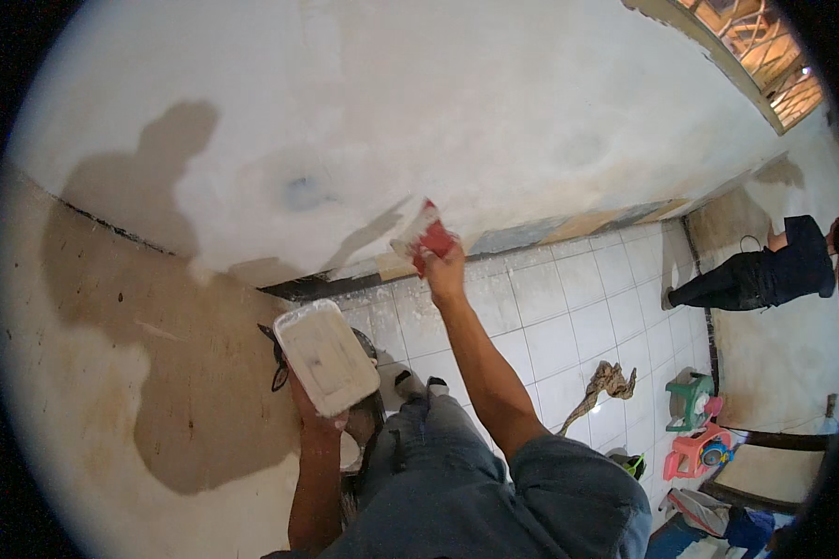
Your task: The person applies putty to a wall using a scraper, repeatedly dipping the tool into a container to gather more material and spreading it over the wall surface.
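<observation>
Right hand (pixel 446 263) wraps red scraper (pixel 431 235), its blade at pale wall (pixel 494 112), contact unclear; left hand (pixel 324 416), fingers mostly hidden, grips white tray (pixel 350 399) at its near end, left of scraper

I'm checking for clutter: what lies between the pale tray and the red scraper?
In the head view, no loose object shows between the pale tray and the red scraper, only white floor tiles and the wall's base strip.
</observation>
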Demonstrator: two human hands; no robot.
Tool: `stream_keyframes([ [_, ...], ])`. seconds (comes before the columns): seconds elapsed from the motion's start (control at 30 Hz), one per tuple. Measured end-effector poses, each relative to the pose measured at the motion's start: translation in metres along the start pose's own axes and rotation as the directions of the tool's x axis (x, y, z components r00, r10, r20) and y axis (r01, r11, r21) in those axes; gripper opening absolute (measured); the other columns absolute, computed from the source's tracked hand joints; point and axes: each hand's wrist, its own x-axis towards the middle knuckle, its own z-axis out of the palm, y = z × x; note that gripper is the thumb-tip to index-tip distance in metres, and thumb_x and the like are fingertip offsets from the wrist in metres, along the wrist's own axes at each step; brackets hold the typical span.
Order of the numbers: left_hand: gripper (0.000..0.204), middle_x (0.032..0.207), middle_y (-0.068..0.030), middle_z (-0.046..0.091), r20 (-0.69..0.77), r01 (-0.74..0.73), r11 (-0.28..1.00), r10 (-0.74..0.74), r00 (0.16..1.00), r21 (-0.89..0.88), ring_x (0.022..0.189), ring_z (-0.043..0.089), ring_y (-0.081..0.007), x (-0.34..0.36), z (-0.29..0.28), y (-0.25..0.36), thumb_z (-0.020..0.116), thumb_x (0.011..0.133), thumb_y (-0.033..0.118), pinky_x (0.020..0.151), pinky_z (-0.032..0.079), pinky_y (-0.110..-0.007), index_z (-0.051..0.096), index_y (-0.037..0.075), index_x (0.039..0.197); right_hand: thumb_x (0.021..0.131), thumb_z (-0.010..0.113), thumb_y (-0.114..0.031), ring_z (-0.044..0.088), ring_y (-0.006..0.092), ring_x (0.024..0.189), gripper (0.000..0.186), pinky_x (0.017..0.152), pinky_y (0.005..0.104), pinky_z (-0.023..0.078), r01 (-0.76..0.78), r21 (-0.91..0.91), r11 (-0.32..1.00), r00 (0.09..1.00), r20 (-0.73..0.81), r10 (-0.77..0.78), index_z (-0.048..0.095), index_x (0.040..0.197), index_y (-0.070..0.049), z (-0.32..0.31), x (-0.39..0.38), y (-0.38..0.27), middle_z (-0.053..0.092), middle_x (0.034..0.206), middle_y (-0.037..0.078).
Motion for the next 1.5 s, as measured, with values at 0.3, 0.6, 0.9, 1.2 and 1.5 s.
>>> stream_keyframes([
  [0.3, 0.061, 0.150, -0.0109, 0.044, -0.267, 0.052, 0.988, -0.089, 0.960, -0.142, 0.130, 0.050, -0.0336, -0.013, -0.097, -0.088, 0.039, 0.103, 0.051, 0.107, 0.044, -0.052, 0.031, 0.014, 0.151, 0.073, 0.073, -0.004, 0.060, 0.0268, 0.080, 0.021, 0.071, 0.0416, 0.045, 0.683, -0.704, 0.192, 0.517, 0.282, -0.808, 0.057, 0.087, -0.009, -0.047, 0.045, 0.001, 0.059, 0.087, 0.007],
  [0.6, 0.060, 0.150, -0.0114, 0.043, -0.318, 0.002, 0.839, -0.208, 0.925, -0.544, 0.130, 0.051, -0.0339, -0.012, -0.111, -0.130, 0.044, 0.101, 0.051, 0.106, 0.043, -0.057, 0.037, 0.015, 0.149, 0.071, 0.071, -0.017, 0.054, 0.0229, 0.076, 0.016, 0.064, 0.0396, 0.037, 0.814, -0.467, -0.345, 0.061, 0.660, -0.749, 0.057, 0.078, -0.016, -0.038, 0.106, 0.036, 0.055, 0.087, 0.001],
  [0.9, 0.060, 0.150, -0.0114, 0.044, -0.401, -0.039, 0.900, -0.154, 0.903, -0.434, 0.129, 0.051, -0.0341, -0.013, -0.122, -0.147, 0.043, 0.101, 0.051, 0.105, 0.044, -0.057, 0.038, 0.014, 0.149, 0.076, 0.071, -0.007, 0.059, 0.0272, 0.077, 0.014, 0.068, 0.0424, 0.047, 0.851, -0.525, -0.016, 0.335, 0.565, -0.754, 0.059, 0.083, -0.007, -0.099, 0.080, 0.083, 0.059, 0.084, 0.008],
  [1.2, 0.061, 0.149, -0.0115, 0.044, -0.412, -0.051, 0.901, -0.146, 0.899, -0.431, 0.129, 0.051, -0.0342, -0.009, -0.123, -0.164, 0.043, 0.101, 0.051, 0.105, 0.044, -0.057, 0.038, 0.014, 0.149, 0.074, 0.063, 0.002, 0.054, 0.0280, 0.070, 0.018, 0.061, 0.0425, 0.044, 0.853, -0.521, -0.035, 0.208, 0.400, -0.893, 0.058, 0.087, -0.009, 0.013, 0.111, 0.048, 0.054, 0.079, 0.009],
  [1.5, 0.061, 0.149, -0.0116, 0.045, -0.448, -0.058, 0.912, -0.143, 0.883, -0.406, 0.129, 0.051, -0.0343, -0.018, -0.127, -0.163, 0.043, 0.101, 0.051, 0.105, 0.044, -0.057, 0.038, 0.014, 0.149, 0.072, 0.075, -0.023, 0.058, 0.0172, 0.074, 0.017, 0.058, 0.0326, 0.044, 0.919, -0.204, -0.338, -0.048, 0.793, -0.607, 0.065, 0.086, -0.018, -0.082, 0.092, 0.055, 0.057, 0.085, 0.000],
])
